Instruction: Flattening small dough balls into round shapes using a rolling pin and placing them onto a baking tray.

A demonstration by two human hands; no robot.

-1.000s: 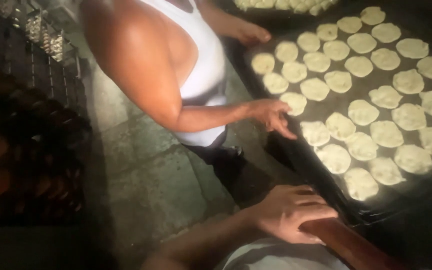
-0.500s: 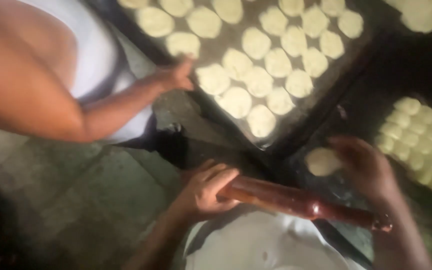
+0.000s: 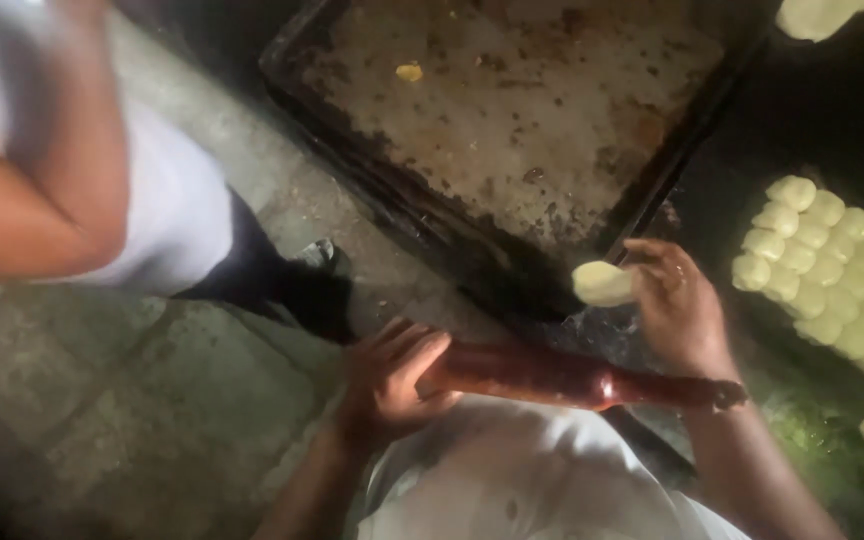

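The left hand lies over one end of a long reddish-brown wooden rolling pin, its fingers laid flat and fairly wide across the top rather than curled under it. That looks like a hold meant to pin the roller against the wearer's white-clad body so it does not roll off while the other hand is busy. The rolling pin runs crosswise just below the near edge of a large dark, stained metal baking tray, its far handle reaching under the right wrist.

The right hand is raised just above the rolling pin, its fingers closed narrowly on a small pale yellow lump of dough, pinched at one side so most of the lump sticks out toward the tray. The lump hangs over the tray's near corner, clear of its surface as far as I can tell.

The tray is bare apart from baked-on patches and one small yellowish crumb near its far left. To the right of the tray, on the dark desk, rows of pale dough balls sit packed against each other, close to the right hand, which seems the handy place to draw from. Left of the tray stands another person in a white sleeveless top, one bare arm bent, over a grey stone floor.
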